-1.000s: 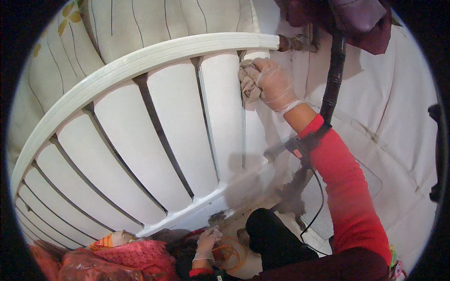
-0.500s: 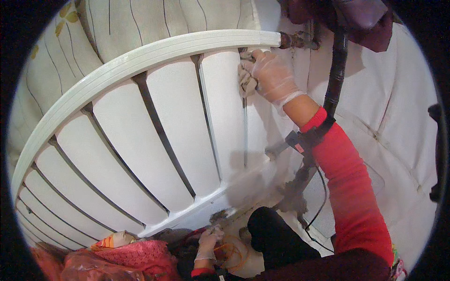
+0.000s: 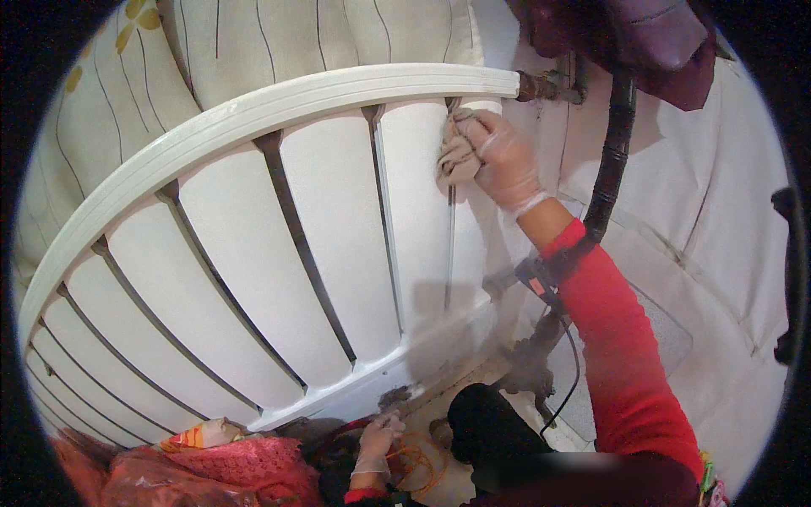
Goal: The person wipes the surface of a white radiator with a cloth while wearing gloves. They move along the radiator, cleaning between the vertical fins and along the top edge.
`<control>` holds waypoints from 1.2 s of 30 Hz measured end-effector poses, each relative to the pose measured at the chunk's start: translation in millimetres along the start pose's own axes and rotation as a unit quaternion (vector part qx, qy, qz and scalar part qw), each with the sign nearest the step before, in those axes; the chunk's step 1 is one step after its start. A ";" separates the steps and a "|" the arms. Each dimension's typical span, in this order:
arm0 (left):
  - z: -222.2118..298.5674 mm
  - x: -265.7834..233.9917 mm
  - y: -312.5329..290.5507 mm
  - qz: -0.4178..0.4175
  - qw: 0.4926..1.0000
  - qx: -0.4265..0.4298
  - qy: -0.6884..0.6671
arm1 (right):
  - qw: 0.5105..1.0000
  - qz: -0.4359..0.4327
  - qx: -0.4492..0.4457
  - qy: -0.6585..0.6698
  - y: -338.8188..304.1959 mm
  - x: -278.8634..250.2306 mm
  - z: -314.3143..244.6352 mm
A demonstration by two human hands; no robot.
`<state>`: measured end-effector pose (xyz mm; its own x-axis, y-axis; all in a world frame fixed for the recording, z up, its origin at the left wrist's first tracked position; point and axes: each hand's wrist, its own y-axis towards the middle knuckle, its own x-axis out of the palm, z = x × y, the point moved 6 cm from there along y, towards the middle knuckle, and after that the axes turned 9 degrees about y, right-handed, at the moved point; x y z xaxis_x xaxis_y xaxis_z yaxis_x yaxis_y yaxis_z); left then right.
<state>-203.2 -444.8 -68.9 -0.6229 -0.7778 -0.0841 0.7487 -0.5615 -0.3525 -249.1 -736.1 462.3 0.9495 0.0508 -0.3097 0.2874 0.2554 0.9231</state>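
A white ribbed radiator (image 3: 325,194) with a pale top rail fills the left and middle of the view. My right hand (image 3: 505,160), in a clear thin glove, is closed around a crumpled greyish-beige cloth (image 3: 459,152). The cloth presses against the right-hand panels, at a dark gap just below the rail. Down by the radiator's bottom edge, my left hand (image 3: 378,441) is also gloved, its fingers curled. Whatever those fingers hold, if anything, is too small to make out; something red lies beside them.
Striped curtain fabric (image 3: 245,38) hangs behind the radiator. A dark pipe (image 3: 610,160) runs down at the right, near a purple bag-like thing (image 3: 659,51). Red and pink fabric (image 3: 245,465) lies at the lower left. Orange cord (image 3: 422,465) coils beside my left hand.
My right hand has moved slightly down the panel with the cloth. The whole view has shifted a little; my left hand stays low by the radiator's base.
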 end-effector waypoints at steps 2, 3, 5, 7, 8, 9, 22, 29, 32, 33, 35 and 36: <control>3.7 1.3 -4.9 0.003 0.999 -0.028 0.027 | 0.999 -0.023 -0.016 -0.043 -10.4 1.3 -9.1; 9.2 1.0 -7.5 0.010 0.999 -0.017 0.043 | 0.999 -0.043 0.006 -0.031 -13.4 1.6 -7.5; 18.2 -0.7 -12.3 0.030 0.997 -0.008 0.077 | 0.997 -0.071 0.009 -0.023 -18.1 1.1 -6.5; 20.8 1.2 -15.2 0.016 0.998 -0.023 0.049 | 0.998 -0.067 0.006 -0.003 -18.7 -1.7 -3.2; 21.2 1.6 -15.5 0.012 0.999 -0.026 0.037 | 0.998 -0.055 -0.003 0.001 -17.7 -3.6 -1.7; 20.5 1.5 -15.1 0.013 0.999 -0.031 0.034 | 0.999 -0.033 0.009 0.022 -16.2 -6.4 1.8; 11.5 0.3 -11.5 0.018 1.000 -0.009 -0.011 | 0.989 0.077 -0.079 -0.097 -4.9 -0.6 -8.8; 14.3 2.9 -11.2 0.006 0.999 -0.023 0.042 | 0.981 0.034 -0.106 -0.158 2.0 -0.9 -1.6; 13.7 3.5 -10.4 0.007 0.998 0.003 0.058 | 0.988 0.008 -0.087 -0.130 3.4 3.6 -1.5; 9.3 2.4 -10.1 0.008 0.999 -0.011 0.034 | 0.992 -0.018 -0.070 -0.107 -2.3 4.9 -1.5; 0.7 1.8 -7.0 0.007 1.000 -0.022 -0.019 | 0.995 -0.069 -0.042 -0.060 -17.3 6.6 -3.9; -3.6 0.7 -4.9 0.010 0.999 -0.019 0.029 | 0.993 -0.071 -0.062 -0.073 -21.4 5.9 -7.3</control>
<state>-208.1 -441.6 -70.6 -0.6213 -0.7702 -0.1443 0.7521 -0.5344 -0.3858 -250.5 -734.2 439.0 0.9115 -0.1321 -0.3895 0.4100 0.3673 0.8349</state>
